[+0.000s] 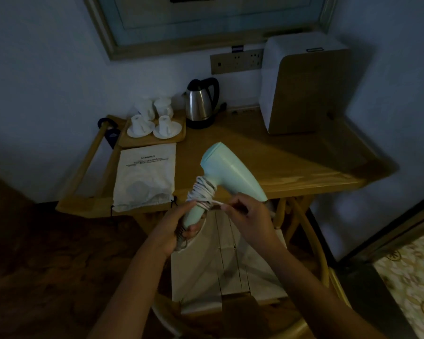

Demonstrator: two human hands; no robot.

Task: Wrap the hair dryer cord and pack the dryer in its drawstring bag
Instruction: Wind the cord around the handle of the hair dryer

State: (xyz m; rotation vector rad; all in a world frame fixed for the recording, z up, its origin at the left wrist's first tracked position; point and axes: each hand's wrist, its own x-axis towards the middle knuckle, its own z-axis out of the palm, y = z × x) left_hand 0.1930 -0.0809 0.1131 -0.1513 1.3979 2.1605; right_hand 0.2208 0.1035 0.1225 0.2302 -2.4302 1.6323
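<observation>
We are seeing the pale green hair dryer [227, 171] being held in the air over the near edge of the wooden table [291, 157], its body pointing toward 11 o'clock and its handle slanting down toward 7 o'clock. The left hand [176, 227] is closing around the bottom of the handle, with the plug end of the cord poking out beneath the palm. The white cord [203, 192] is lying in tight coils around the upper handle, just below the body. The right hand [249, 220] is sitting at 3 o'clock from those coils, its fingertips [227, 206] pinching a free stretch of cord and drawing it taut against the wraps.

At 9 o'clock from the dryer, the white drawstring bag [145, 176] is lying flat on the table, printed side up, its gathered mouth facing the near edge. Beyond it, at 12 o'clock, a wooden tray [152, 140] is carrying white cups and saucers. A steel kettle [201, 104] is standing just right of the tray. Below the hands, a chair [220, 265] with a pale seat is tucked near the table.
</observation>
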